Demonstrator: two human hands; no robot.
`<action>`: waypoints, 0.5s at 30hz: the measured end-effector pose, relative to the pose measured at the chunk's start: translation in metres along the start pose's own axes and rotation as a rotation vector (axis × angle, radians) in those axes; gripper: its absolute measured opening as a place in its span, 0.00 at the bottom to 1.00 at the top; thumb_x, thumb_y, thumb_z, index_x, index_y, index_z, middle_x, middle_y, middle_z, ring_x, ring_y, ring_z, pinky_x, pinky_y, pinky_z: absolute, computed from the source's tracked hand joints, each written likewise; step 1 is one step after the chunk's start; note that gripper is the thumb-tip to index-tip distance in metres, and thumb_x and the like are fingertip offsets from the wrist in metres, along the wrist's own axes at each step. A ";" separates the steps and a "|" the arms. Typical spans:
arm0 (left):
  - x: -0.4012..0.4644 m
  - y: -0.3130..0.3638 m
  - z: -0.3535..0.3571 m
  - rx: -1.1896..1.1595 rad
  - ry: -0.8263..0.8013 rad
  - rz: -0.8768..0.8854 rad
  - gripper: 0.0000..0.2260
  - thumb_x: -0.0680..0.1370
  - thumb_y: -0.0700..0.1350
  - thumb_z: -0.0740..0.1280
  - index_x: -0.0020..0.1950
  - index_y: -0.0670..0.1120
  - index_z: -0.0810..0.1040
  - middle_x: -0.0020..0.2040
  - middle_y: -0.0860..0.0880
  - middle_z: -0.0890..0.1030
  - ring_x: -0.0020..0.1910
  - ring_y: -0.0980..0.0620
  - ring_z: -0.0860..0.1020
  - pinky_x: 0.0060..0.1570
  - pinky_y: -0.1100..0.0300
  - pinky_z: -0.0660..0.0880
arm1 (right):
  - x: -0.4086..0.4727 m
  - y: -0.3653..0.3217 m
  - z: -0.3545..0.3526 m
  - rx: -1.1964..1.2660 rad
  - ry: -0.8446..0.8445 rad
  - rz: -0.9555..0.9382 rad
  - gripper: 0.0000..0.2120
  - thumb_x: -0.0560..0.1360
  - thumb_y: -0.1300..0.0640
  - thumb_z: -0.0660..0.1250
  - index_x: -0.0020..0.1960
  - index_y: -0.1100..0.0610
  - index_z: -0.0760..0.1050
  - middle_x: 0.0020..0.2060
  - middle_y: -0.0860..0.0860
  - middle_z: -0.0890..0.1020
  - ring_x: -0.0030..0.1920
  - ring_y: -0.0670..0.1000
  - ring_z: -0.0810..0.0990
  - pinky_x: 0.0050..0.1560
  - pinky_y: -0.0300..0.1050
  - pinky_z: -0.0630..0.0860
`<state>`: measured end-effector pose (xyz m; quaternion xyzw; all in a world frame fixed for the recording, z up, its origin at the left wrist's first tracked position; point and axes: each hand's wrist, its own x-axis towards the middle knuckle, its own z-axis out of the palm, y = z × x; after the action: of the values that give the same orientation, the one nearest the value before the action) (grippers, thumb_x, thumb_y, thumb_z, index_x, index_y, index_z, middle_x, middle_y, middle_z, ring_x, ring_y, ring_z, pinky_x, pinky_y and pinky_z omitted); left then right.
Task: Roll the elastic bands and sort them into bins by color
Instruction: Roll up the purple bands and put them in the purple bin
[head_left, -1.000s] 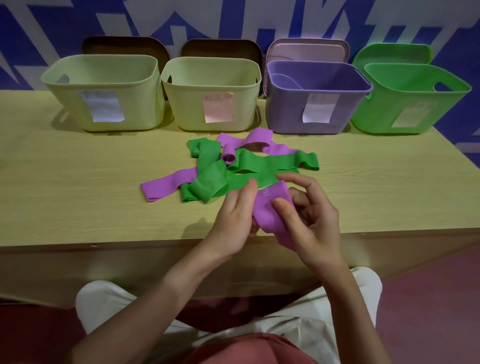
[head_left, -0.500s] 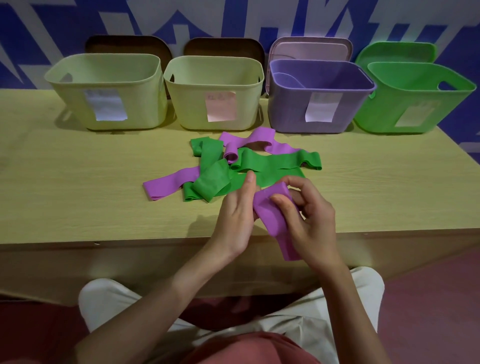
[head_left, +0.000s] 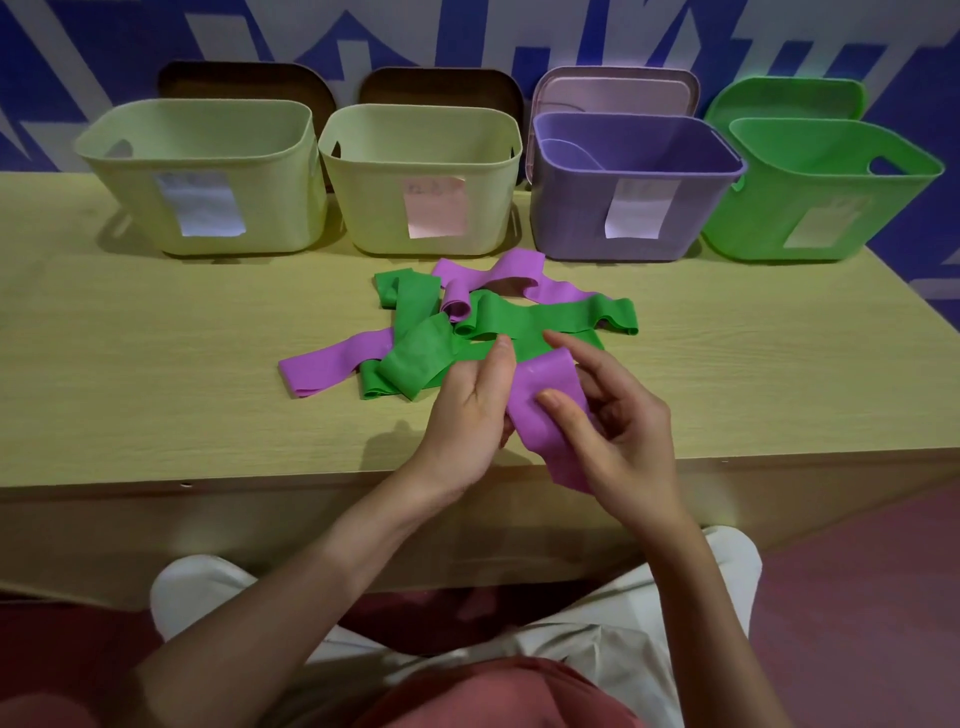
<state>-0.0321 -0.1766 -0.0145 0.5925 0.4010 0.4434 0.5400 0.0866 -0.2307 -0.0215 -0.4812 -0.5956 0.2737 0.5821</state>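
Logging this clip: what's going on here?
A person holds a purple elastic band in both hands, left hand and right hand, at the table's near edge, apparently rolling it. A pile of green and purple bands remains unsorted. Four bins stand behind; the purple bin suits this band.

A long light wooden table (head_left: 156, 364) with a pale grain runs across the view, its front edge facing the camera. Behind it stands a wall with a blue and white angular pattern (head_left: 78, 62). Leaning against that wall are two dark brown rounded lids (head_left: 244, 83), a pale pink plastic lid (head_left: 613, 88) and a green plastic lid (head_left: 784, 98). Below the table lies a dark red floor (head_left: 857, 597). The person wears off-white trousers (head_left: 597, 639) and a reddish top (head_left: 493, 696).
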 end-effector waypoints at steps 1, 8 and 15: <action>0.000 0.003 0.001 -0.044 -0.016 -0.056 0.24 0.84 0.47 0.53 0.26 0.47 0.63 0.20 0.52 0.62 0.19 0.55 0.59 0.22 0.66 0.56 | 0.000 -0.001 0.000 0.001 0.006 -0.008 0.17 0.76 0.62 0.67 0.63 0.50 0.74 0.43 0.49 0.83 0.40 0.45 0.79 0.41 0.38 0.75; 0.002 0.012 -0.002 -0.012 -0.226 -0.132 0.22 0.83 0.48 0.53 0.29 0.47 0.62 0.22 0.52 0.59 0.21 0.55 0.56 0.23 0.65 0.54 | -0.001 0.000 -0.005 -0.030 0.056 0.015 0.07 0.75 0.59 0.68 0.50 0.48 0.75 0.39 0.40 0.82 0.38 0.38 0.79 0.40 0.31 0.72; -0.002 -0.004 -0.003 0.258 -0.145 0.191 0.24 0.80 0.57 0.52 0.30 0.43 0.65 0.26 0.49 0.64 0.26 0.51 0.64 0.30 0.50 0.62 | -0.003 0.005 -0.005 -0.029 0.067 0.064 0.05 0.75 0.59 0.66 0.49 0.51 0.76 0.38 0.41 0.81 0.37 0.38 0.77 0.38 0.31 0.71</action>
<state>-0.0355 -0.1768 -0.0184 0.7227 0.3563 0.3936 0.4424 0.0921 -0.2327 -0.0264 -0.5171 -0.5640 0.2671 0.5858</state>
